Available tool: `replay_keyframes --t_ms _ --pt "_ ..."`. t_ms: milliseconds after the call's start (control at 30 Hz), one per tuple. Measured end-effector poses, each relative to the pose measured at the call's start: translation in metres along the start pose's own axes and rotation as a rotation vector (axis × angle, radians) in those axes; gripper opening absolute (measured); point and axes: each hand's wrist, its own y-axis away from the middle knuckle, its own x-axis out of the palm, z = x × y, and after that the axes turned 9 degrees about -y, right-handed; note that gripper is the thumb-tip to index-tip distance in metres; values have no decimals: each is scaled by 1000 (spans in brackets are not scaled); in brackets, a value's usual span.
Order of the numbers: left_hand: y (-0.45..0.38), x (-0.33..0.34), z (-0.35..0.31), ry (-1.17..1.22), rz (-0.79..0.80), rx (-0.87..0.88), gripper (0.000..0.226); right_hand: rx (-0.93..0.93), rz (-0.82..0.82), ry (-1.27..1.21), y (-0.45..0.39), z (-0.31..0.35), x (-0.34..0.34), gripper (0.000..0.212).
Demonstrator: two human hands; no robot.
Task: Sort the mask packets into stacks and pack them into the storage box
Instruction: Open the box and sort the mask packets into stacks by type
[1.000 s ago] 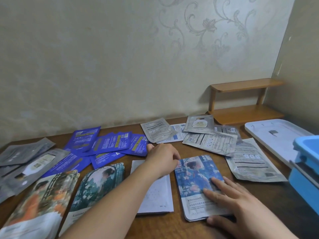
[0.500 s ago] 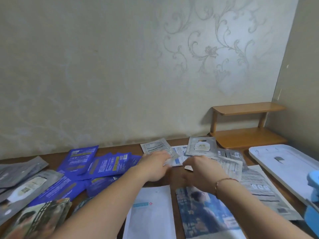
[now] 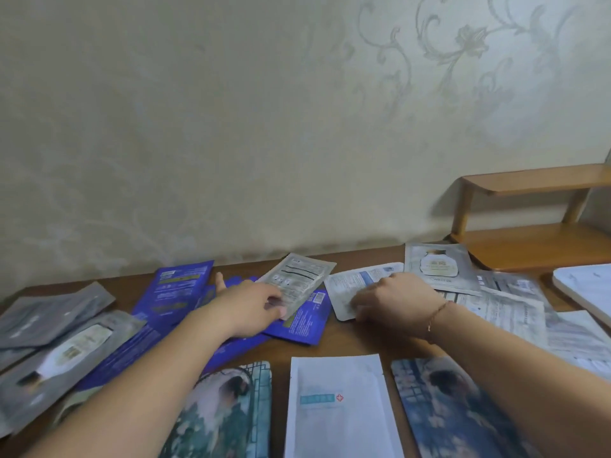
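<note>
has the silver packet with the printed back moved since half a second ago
Yes. The silver packet now lies partly over the blue packets, pinched by the left hand; it has shifted leftward, away from the white packet.

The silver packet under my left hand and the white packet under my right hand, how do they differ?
The silver packet looks metallic grey with black print; the white packet is matte white with a blue panel. The silver packet is tilted, overlapping the blue packets; the white packet lies flat on the bare table. The left hand pinches the silver one's corner; the right hand presses fingers onto the white one. Both are flat pouches showing printed text.
</note>
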Motion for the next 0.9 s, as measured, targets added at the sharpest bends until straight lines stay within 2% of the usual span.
replay_keyframes --t_ms 67,100,167,200,233,267,333,400,467,533,633,667,733,767,833,867,900 --pt "2 5 6 16 -85 -41 26 -220 -87 99 1 1 4 21" --pt "3 9 5 67 -211 -54 23 -268 -145 133 1 1 7 13" --pt "12 8 -7 369 -432 -67 29 -237 -364 51 1 1 8 12" --pt "18 4 -16 638 -416 -83 36 -193 -492 -15 2 2 7 15" --pt "23 -1 -24 969 -283 -115 46 -167 -605 -70 2 4 5 19" --pt "27 -6 -31 1308 -62 -145 57 -169 -708 -117 4 8 3 21" --pt "33 -14 -38 1827 347 -147 82 -256 -795 -187 12 20 -7 20" --pt "34 -14 -38 2102 483 -62 96 -436 -787 -203 25 31 -20 18" --pt "41 -14 -36 2225 522 2 103 -627 -775 -171 40 39 -27 20" --pt "56 -15 -34 2215 544 21 95 -732 -757 -141 53 43 -27 23" --pt "81 -21 -31 1990 432 68 45 -783 -683 -145 70 46 -25 26" --pt "89 -23 -30 1920 388 85 35 -784 -677 -167 77 46 -24 24" --pt "107 -25 -28 1871 322 104 41 -667 -764 -342 92 50 -23 22" --pt "118 -25 -28 1890 296 102 44 -501 -864 -530 99 54 -26 22" --pt "141 -22 -28 1951 254 97 44 -1 -1019 -1087 106 56 -29 31" --pt "155 -22 -31 1972 253 133 44 201 -902 -1443 107 54 -32 40" --pt "169 -21 -35 1995 272 185 43 275 -658 -1767 107 48 -31 49"
